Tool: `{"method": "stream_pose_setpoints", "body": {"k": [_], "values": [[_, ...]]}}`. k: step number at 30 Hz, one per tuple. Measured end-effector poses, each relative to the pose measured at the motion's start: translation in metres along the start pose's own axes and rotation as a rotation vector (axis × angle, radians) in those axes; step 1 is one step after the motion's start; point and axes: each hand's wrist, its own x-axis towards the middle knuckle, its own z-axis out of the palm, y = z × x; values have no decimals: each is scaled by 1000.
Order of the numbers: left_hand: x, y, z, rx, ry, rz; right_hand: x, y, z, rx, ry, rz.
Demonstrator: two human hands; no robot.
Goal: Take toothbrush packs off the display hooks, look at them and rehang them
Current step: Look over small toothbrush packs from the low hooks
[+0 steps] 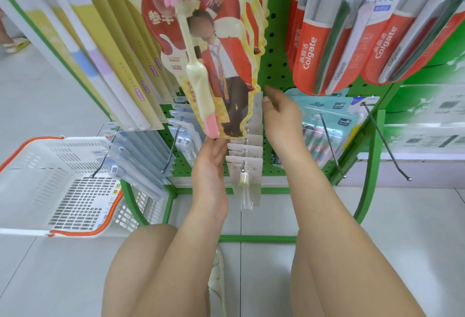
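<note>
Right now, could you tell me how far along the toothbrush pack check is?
Done: nothing visibly finished. In hand: the left hand touches the bottom of the red pack, which seems to hang on the rack; the right hand reaches behind it. Left: inspecting and rehanging.

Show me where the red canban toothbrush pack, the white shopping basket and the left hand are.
red canban toothbrush pack (pixel 226 47), head view, on its printed red card.
white shopping basket (pixel 32 158), head view, on its perforated side wall.
left hand (pixel 210 165), head view, on the palm.
</note>
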Motion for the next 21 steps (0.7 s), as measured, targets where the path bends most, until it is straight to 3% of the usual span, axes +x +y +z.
{"method": "stream_pose_setpoints", "body": {"k": [13,21], "values": [[-4,5,-18,37,-64,-39,16,4,11,-104,95,62],[-3,3,-15,32,-72,-38,6,2,8,-226,152,-7]]}}
